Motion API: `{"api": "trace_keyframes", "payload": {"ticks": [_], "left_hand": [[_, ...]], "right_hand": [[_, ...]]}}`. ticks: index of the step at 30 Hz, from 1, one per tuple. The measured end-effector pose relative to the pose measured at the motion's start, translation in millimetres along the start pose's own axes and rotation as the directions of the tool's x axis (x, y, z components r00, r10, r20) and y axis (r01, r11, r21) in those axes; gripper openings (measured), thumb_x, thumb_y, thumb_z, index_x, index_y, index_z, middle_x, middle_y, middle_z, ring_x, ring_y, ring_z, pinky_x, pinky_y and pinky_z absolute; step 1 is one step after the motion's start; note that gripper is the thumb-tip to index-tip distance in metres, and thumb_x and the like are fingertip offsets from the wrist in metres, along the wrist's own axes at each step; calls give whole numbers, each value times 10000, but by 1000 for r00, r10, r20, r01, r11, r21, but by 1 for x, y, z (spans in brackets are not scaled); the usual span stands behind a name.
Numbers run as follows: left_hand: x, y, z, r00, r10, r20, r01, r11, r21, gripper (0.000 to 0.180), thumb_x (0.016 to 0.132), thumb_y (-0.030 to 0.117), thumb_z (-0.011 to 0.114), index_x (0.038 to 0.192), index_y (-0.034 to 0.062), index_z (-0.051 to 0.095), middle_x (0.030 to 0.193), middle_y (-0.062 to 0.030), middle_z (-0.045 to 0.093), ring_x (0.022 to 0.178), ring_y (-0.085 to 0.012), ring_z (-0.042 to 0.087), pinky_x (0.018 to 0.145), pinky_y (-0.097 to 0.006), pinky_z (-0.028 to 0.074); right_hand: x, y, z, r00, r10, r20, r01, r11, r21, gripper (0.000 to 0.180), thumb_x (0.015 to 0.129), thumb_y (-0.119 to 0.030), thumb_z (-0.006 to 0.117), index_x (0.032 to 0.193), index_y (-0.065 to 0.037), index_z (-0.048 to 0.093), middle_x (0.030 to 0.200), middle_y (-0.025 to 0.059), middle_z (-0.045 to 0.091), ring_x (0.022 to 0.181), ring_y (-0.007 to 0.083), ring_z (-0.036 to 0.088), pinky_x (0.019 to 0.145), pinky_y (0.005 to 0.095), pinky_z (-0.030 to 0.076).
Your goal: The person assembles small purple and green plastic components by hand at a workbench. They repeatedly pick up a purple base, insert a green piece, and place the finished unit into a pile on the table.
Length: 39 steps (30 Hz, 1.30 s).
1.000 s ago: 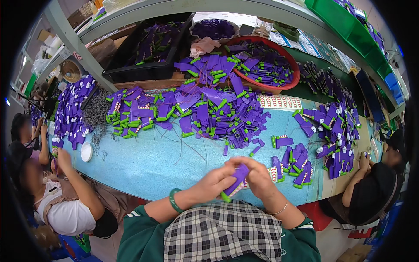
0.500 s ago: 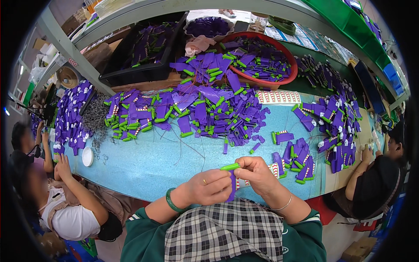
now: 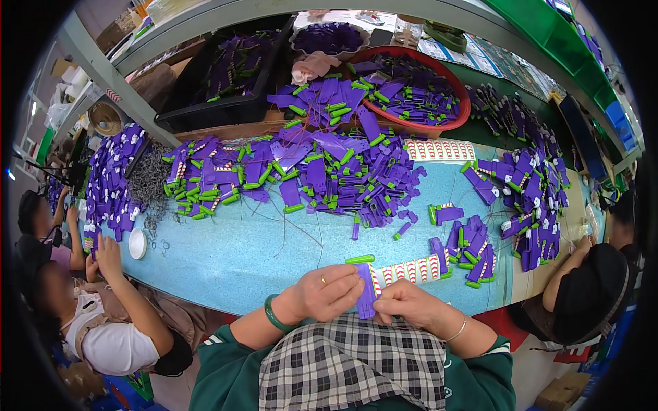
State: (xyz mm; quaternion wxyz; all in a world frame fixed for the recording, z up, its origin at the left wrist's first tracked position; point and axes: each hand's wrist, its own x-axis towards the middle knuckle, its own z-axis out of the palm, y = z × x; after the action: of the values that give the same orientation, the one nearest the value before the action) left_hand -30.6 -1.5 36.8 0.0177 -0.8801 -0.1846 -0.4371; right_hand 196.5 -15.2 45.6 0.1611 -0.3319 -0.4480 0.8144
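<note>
My left hand [image 3: 327,293] and my right hand [image 3: 410,305] together grip one flat purple piece with a green end [image 3: 365,282], held upright at the near edge of the light blue table [image 3: 226,257]. The green end points away from me, the purple body runs down between my fingers. A ring is on my left hand and a green bangle [image 3: 273,315] on that wrist. A white strip with red marks [image 3: 409,270] lies on the table just beyond my right hand. A big heap of the same purple and green pieces [image 3: 308,171] covers the table's middle.
A red basin [image 3: 419,92] and a black crate [image 3: 226,75] of purple pieces stand at the back. More pieces lie at the right [image 3: 521,198] and left [image 3: 110,185]. One person [image 3: 110,322] sits at my left, another [image 3: 589,294] at my right. A small white cup [image 3: 137,243] stands near the left edge.
My hands turned the purple piece from lying slanted between them to standing upright, and drew it closer to my body.
</note>
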Motion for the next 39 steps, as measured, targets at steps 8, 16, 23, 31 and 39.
{"api": "trace_keyframes", "payload": {"ticks": [8, 16, 23, 31, 39], "left_hand": [[9, -6, 26, 784, -537, 311, 620, 656, -429, 158, 731, 51, 691, 851, 18, 594, 770, -97, 540, 661, -259, 562, 582, -346, 458], [0, -74, 38, 827, -254, 501, 144, 958, 247, 207, 709, 104, 648, 908, 66, 606, 1011, -126, 556, 969, -271, 556, 763, -357, 487], [8, -44, 27, 600, -587, 544, 799, 397, -452, 178, 805, 31, 657, 969, 36, 588, 874, -91, 643, 796, -195, 629, 717, -269, 493], [1, -3, 22, 391, -678, 622, 554, -367, -748, 162, 899, 13, 566, 1056, 1, 530, 963, -93, 627, 840, -157, 625, 736, -280, 509], [-9, -3, 37, 463, -818, 342, 475, -97, -875, 189, 851, -71, 579, 1032, -17, 568, 1025, -83, 599, 983, -154, 596, 854, -296, 503]], "right_hand": [[19, 24, -17, 688, -714, -131, 370, 500, -783, 178, 832, 6, 595, 1005, -5, 554, 950, 77, 602, 923, 194, 628, 782, 338, 520], [23, 41, -38, 758, -484, -438, 520, 853, -43, 298, 880, 58, 509, 1177, 34, 515, 1079, 78, 476, 891, 134, 581, 745, 285, 565], [16, 17, -27, 730, -632, -261, 576, 774, -263, 279, 816, 80, 584, 1089, 26, 607, 1130, 94, 488, 918, 143, 577, 748, 252, 534], [40, 36, -25, 795, -505, -336, 594, 761, 262, 210, 817, 16, 650, 1024, -19, 642, 998, 71, 611, 851, 128, 601, 654, 238, 539], [36, 38, -11, 802, -335, -494, 515, 806, 290, 285, 824, -15, 662, 1106, -32, 627, 894, 25, 608, 734, 104, 588, 610, 222, 502]]}}
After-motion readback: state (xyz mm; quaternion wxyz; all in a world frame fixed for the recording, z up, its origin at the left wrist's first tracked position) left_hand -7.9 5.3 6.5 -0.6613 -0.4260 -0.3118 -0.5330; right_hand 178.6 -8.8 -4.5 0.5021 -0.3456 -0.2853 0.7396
